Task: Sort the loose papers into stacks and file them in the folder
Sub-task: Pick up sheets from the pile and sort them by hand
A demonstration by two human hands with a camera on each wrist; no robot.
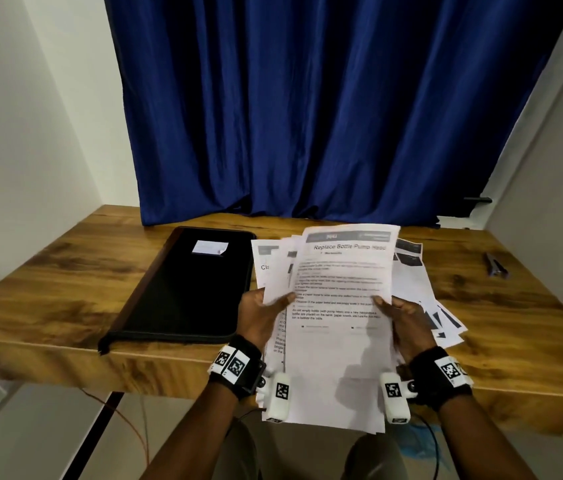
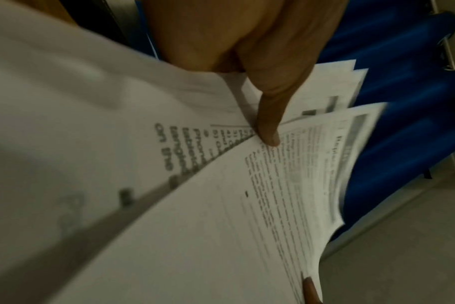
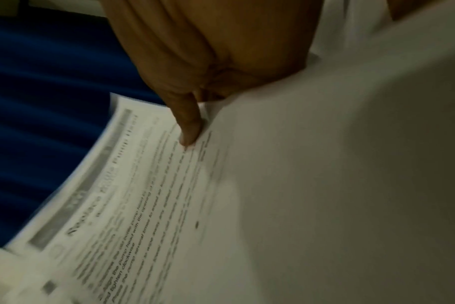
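A fanned sheaf of printed white papers is lifted off the wooden table's front edge, its top sheet headed "Replace Bottle Pump Head". My left hand grips the sheaf's left edge, thumb on top; the left wrist view shows that thumb pressing where the papers fan apart. My right hand grips the right edge, thumb lying on the top sheet. More loose sheets lie spread beneath, to the right. A closed black zip folder lies on the table left of the papers.
The wooden table stands against a blue curtain. A small white label sticks on the folder. A small dark stapler-like tool lies far right. White walls close in on both sides.
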